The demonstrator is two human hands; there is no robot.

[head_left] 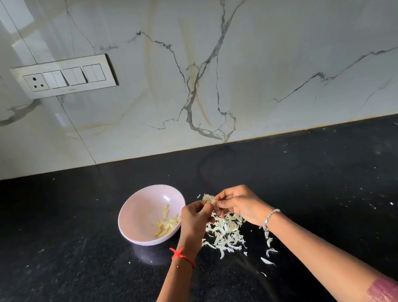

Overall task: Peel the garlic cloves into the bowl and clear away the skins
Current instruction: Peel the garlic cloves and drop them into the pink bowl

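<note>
While the left hand and the right hand meet just above the dark surface, they hold one garlic clove between them. It sits just right of the bowl and over the far edge of the skins. Each grip is clamped on that clove, with the fingertips of both hands pinching it from opposite sides and the other fingers curled underneath.

I judge the task well along but not finished. A small heap of peeled cloves lies in the near right part of the bowl. The pile of pale skins on the surface under the hands suggests many cloves are already peeled. I can see no unpeeled cloves lying about, so this may be one of the last, though the hands could be hiding others. The clearing step is not yet begun: the skins are heaped just right of the bowl, and stray flakes trail off to the near right.

The held clove is small and partly covered by fingers. Its long axis seems to run roughly left to right between the two hands, and papery skin shows on its far left end. Which end is the tip I cannot tell. In the bowl, the peeled cloves mostly lie slanted from near left to far right.
</note>
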